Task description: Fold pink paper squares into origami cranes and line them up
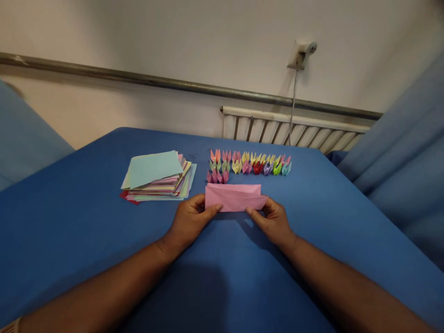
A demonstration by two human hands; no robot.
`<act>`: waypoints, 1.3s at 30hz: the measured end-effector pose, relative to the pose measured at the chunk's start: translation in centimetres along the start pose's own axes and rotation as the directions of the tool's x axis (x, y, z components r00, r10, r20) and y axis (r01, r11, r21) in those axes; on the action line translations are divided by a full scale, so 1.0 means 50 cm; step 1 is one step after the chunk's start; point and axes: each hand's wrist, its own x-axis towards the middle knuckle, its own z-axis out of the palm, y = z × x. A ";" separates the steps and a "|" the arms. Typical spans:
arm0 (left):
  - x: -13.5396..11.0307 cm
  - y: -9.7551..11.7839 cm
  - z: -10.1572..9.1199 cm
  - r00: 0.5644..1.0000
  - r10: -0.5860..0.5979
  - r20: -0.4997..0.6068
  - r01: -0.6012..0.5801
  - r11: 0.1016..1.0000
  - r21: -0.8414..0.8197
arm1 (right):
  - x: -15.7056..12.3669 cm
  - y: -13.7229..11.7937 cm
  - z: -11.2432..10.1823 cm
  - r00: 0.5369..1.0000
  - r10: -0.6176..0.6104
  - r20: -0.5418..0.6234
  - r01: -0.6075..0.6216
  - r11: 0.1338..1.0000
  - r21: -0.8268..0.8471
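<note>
A pink sheet of origami paper, folded over into a long rectangle, is held up above the blue table in front of me. My left hand pinches its left end, thumb on the near face and fingers behind. At the right end, my right hand grips the paper the same way, thumb near the lower edge. Faint creases cross the paper. Just beyond it stand rows of small folded paper cranes in pink, yellow, green, red, purple and blue.
To the left lies a stack of coloured paper sheets, a light blue one on top. The blue table reaches a wall with a metal rail and a radiator. Blue curtains hang at both sides.
</note>
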 end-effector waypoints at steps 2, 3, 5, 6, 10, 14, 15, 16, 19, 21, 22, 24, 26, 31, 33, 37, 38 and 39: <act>-0.003 0.002 0.003 1.000 0.028 0.008 -0.028 1.000 0.000 | -0.001 -0.010 0.002 1.000 0.017 -0.010 -0.017 0.999 0.042; -0.005 0.002 0.004 0.999 0.043 0.024 -0.043 0.999 -0.007 | 0.000 -0.015 0.004 0.999 0.025 -0.025 -0.023 0.997 0.080; -0.007 -0.002 0.004 0.995 0.078 0.056 -0.077 0.997 -0.013 | 0.003 -0.020 0.008 0.997 0.038 -0.069 -0.025 0.983 0.179; -0.008 -0.004 0.003 0.994 0.093 0.066 -0.093 0.996 -0.003 | 0.005 -0.022 0.010 0.995 0.047 -0.084 -0.027 0.973 0.230; -0.011 -0.012 -0.001 0.993 0.105 0.057 -0.107 0.993 0.046 | 0.010 -0.019 0.011 0.992 0.107 -0.067 -0.083 0.950 0.302; -0.012 -0.002 0.001 0.997 0.073 0.014 -0.070 0.987 -0.143 | 0.003 -0.017 0.008 0.992 0.118 -0.053 -0.104 0.972 0.209; -0.012 0.003 0.002 0.998 0.055 0.014 -0.052 0.980 -0.190 | 0.001 -0.017 0.007 0.993 0.107 -0.053 -0.096 0.979 0.182; -0.011 0.007 0.002 0.999 0.035 0.018 -0.030 0.975 -0.222 | -0.001 -0.017 0.006 0.994 0.095 -0.049 -0.087 0.984 0.158; -0.010 0.010 0.003 0.999 -0.018 0.038 0.027 0.972 -0.232 | -0.003 -0.019 0.003 0.997 0.077 -0.028 -0.073 0.989 0.130; -0.008 0.005 0.002 0.999 -0.028 0.045 0.038 0.976 -0.215 | -0.003 -0.022 0.002 0.997 0.074 -0.023 -0.070 0.988 0.140; -0.007 0.002 0.002 0.999 -0.026 0.045 0.035 0.976 -0.213 | -0.002 -0.023 0.002 0.997 0.070 -0.023 -0.066 0.987 0.144; -0.006 -0.005 0.000 0.999 -0.023 0.048 0.033 0.975 -0.221 | -0.002 -0.025 0.001 0.998 0.065 -0.019 -0.062 0.988 0.141; -0.004 -0.007 0.000 0.999 -0.030 0.045 0.040 0.973 -0.229 | -0.002 -0.025 0.000 0.997 0.073 -0.016 -0.071 0.990 0.126; -0.004 -0.002 0.006 0.999 -0.050 0.013 0.051 0.967 -0.248 | -0.001 -0.016 -0.001 0.994 0.108 -0.023 -0.104 0.986 0.132; -0.005 -0.001 0.009 0.999 -0.046 0.021 0.050 0.967 -0.250 | 0.001 -0.011 0.000 0.992 0.124 -0.022 -0.120 0.983 0.139; 0.002 -0.008 0.005 0.999 -0.033 0.035 0.035 0.996 -0.082 | 0.007 0.011 0.000 0.987 0.163 -0.008 -0.162 0.984 0.070; 0.006 -0.011 0.002 0.999 -0.018 0.040 0.018 1.000 0.008 | 0.009 0.017 -0.001 0.985 0.173 -0.004 -0.172 0.985 0.029; 0.011 -0.015 -0.002 0.999 0.001 0.048 -0.007 0.993 0.116 | 0.011 0.024 -0.003 0.983 0.181 -0.006 -0.181 0.983 -0.034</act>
